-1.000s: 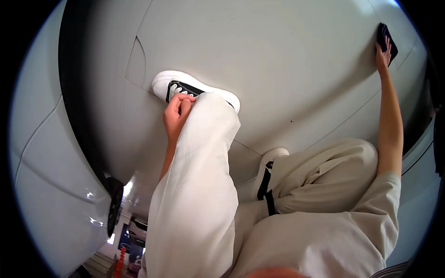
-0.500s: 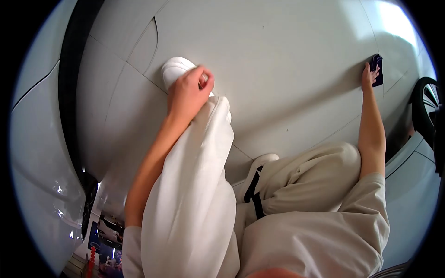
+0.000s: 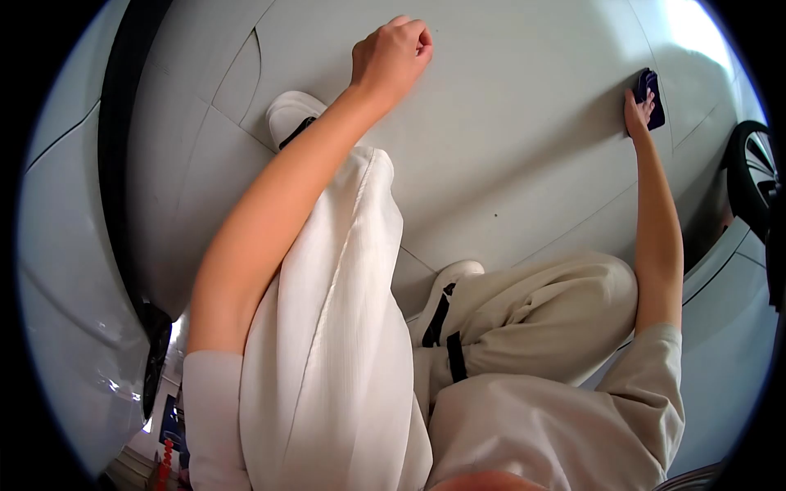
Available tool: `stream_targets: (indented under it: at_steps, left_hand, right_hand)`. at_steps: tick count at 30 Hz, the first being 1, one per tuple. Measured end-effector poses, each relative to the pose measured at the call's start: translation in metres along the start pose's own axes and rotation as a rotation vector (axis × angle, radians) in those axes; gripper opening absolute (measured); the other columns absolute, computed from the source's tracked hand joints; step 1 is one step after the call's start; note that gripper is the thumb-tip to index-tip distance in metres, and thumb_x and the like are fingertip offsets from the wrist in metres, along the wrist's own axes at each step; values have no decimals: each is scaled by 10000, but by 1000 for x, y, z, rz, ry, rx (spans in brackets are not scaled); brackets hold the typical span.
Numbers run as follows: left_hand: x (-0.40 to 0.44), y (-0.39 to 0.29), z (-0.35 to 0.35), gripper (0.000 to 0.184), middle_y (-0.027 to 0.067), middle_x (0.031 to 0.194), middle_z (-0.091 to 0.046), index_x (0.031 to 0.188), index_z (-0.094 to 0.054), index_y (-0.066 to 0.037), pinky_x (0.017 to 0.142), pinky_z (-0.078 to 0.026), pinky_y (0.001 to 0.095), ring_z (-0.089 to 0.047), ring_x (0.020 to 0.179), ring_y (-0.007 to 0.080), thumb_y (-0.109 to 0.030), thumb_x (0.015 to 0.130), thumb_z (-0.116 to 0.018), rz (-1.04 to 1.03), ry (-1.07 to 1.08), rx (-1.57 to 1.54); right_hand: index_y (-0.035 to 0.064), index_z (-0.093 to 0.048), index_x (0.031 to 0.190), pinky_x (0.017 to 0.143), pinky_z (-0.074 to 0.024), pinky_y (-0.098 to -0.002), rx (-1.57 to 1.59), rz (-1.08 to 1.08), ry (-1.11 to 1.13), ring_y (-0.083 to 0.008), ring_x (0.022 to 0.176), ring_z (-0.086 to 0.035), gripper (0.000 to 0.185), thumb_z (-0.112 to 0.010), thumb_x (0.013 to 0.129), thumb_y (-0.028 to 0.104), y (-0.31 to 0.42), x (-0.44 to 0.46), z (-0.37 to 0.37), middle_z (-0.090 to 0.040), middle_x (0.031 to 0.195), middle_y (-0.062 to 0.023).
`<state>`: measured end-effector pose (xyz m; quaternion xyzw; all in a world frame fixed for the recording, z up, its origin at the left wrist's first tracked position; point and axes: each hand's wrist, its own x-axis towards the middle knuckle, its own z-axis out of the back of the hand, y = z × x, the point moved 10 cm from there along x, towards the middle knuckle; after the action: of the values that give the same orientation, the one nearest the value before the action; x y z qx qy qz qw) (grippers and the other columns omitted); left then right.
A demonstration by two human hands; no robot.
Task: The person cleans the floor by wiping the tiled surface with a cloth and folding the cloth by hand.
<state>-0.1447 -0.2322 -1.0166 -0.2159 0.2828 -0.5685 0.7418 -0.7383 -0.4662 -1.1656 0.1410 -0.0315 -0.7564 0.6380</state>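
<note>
My left hand [image 3: 391,59] is curled closed above the tiled floor [image 3: 508,123], past the toe of my white shoe [image 3: 293,116]; what its fingers hold, if anything, is hidden. At the upper right, my right hand [image 3: 640,113] lies against a dark, folded cloth-like pad [image 3: 653,94] on the floor, fingers spread over it and arm stretched out. My light trousers [image 3: 352,270] show between my arms, one knee raised and the other leg folded with a dark strap around it.
A pale car body [image 3: 70,270] curves along the left edge. At the right stand a wheel [image 3: 755,168] and another pale car panel [image 3: 729,327]. A red object [image 3: 165,462] shows at the lower left.
My left hand has moved up and right, from beside the shoe to beyond it. My right hand and the dark pad shifted down and left in view, then slightly up.
</note>
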Motion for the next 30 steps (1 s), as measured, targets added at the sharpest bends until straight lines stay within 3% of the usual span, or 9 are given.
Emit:
stream_targets:
  at_steps: [2,6,8,17,22,25,27,30]
  left_hand:
    - [13,-4,-10,48,20,905,-691,848,-660,-93,647,-533,403,-675,797,253,-119,885,-675,-39,27,50]
    - [36,-5,-26,54,14,904,-684,839,-667,-103,658,-524,401,-673,846,238,-112,891,-673,-50,-28,129]
    - [41,-1,-32,71,-35,901,-686,874,-695,-136,688,-518,373,-680,812,188,-201,893,-716,-71,-64,223]
    - [70,21,-44,223,0,830,-743,847,-718,-144,713,-534,391,-709,826,221,-352,823,-797,145,145,309]
    - [78,17,-49,249,5,788,-747,822,-728,-145,701,-539,404,-717,788,239,-382,816,-807,143,248,416]
    - [79,18,-50,272,17,795,-751,810,-726,-141,700,-540,408,-720,790,252,-401,819,-806,146,272,449]
    - [76,24,-51,284,26,816,-756,807,-723,-136,702,-539,409,-721,802,258,-408,824,-803,155,287,447]
    - [65,29,-50,297,35,829,-744,873,-738,-129,686,-526,368,-705,783,216,-419,847,-795,84,230,351]
  right_hand:
    - [204,-59,1675,1260,-99,-558,-52,-9,-22,-356,1603,-28,1005,-449,900,711,12,-11,0,-25,1750,-93]
    - [211,-33,1677,1267,-61,-530,-50,-53,-17,-340,1608,-4,999,-434,911,710,21,-25,-4,-8,1752,-84]
    - [210,-28,1677,1267,-53,-529,-45,-33,-7,-338,1608,5,996,-433,914,707,22,-27,-4,-4,1752,-84]
    - [206,-11,1676,1268,-8,-523,-3,16,-27,-332,1606,61,997,-448,910,672,38,-38,1,19,1751,-87]
    - [205,-32,1677,1268,-5,-521,20,2,-11,-327,1607,57,992,-457,902,657,25,-33,-5,18,1752,-86]
    - [206,-25,1676,1268,-8,-519,-211,78,-10,-326,1607,56,1000,-460,902,667,27,-30,-13,16,1752,-83]
    - [208,-15,1676,1269,-13,-515,-22,25,-38,-326,1607,53,1011,-460,901,681,28,-36,-4,16,1752,-79]
    - [208,-7,1675,1269,-18,-515,-38,22,-42,-324,1607,51,1022,-456,900,700,33,-37,0,20,1752,-74]
